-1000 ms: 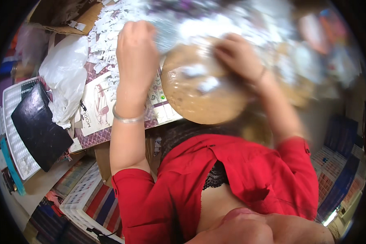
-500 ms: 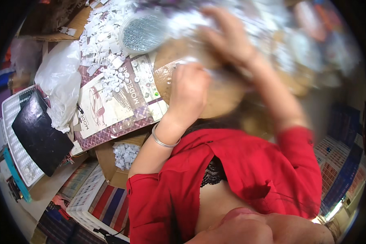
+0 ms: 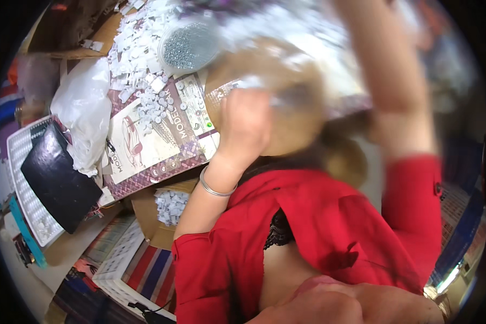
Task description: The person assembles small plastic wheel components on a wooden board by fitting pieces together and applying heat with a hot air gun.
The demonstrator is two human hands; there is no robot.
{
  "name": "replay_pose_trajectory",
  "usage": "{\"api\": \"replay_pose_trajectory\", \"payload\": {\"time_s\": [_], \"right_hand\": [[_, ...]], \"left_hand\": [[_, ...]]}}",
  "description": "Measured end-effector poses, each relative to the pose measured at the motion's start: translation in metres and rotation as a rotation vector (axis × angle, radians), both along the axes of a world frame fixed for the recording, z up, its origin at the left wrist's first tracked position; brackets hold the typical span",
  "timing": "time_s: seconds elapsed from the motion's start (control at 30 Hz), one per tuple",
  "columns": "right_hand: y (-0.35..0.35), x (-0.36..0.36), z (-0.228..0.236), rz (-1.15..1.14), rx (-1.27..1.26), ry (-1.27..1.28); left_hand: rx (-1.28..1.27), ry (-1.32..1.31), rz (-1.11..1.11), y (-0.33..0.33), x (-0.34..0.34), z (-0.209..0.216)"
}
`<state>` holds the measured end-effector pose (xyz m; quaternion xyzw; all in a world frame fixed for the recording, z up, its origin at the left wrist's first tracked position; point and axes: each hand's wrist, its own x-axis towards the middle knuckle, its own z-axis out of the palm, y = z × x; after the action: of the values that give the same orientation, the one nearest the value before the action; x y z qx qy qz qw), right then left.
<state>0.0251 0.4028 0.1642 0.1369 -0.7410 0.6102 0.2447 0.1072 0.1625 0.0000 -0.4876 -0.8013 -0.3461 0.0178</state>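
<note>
We find the round brown disc (image 3: 299,132) in front of the wearer's body, by the near edge of the table, with the left hand (image 3: 247,124) over its left side. That hand's fingers are curled in, with no wide spread, and we cannot tell whether anything sits between them. The right hand lies beyond the upper edge, with only the right forearm (image 3: 383,70) in view, so we cannot tell how far its fingers are open or what they hold. Blur covers much of the disc, but from its gloss we judge it firm, smooth and perhaps slippery; we would take hold of it by opposite sides of the rim. The white pieces (image 3: 135,40) look light and stiff, like thin plastic, best pinched singly by their edges. The metal pins (image 3: 179,51) probably slide easily and prick, so we would lift their clear tub (image 3: 209,54) by its wall. Counting, we get one disc, one tub, one white plastic bag (image 3: 86,102), one white basket (image 3: 21,162), one black sheet (image 3: 59,178) and two cardboard boxes: one (image 3: 100,35) at the upper left, one (image 3: 146,213) below the table edge. The white pieces and pins are too many to count.
</note>
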Motion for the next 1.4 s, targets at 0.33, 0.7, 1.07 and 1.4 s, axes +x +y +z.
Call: {"api": "replay_pose_trajectory", "payload": {"time_s": [0.33,0.7,1.07,1.4], "right_hand": [[-0.082,0.103,-0.082,0.054,-0.538,-0.232],[-0.071,0.081,-0.117,0.172,0.002,0.188],[-0.086,0.117,-0.106,0.196,-0.312,-0.074],[-0.081,0.102,-0.077,-0.013,-0.192,0.014]], "left_hand": [[-0.013,-0.062,0.172,-0.006,-0.026,0.008],[0.011,-0.033,0.187,-0.006,-0.021,-0.003],[0.082,-0.039,0.159,-0.002,-0.025,-0.002],[0.123,-0.165,0.050,-0.052,-0.031,0.020]]}}
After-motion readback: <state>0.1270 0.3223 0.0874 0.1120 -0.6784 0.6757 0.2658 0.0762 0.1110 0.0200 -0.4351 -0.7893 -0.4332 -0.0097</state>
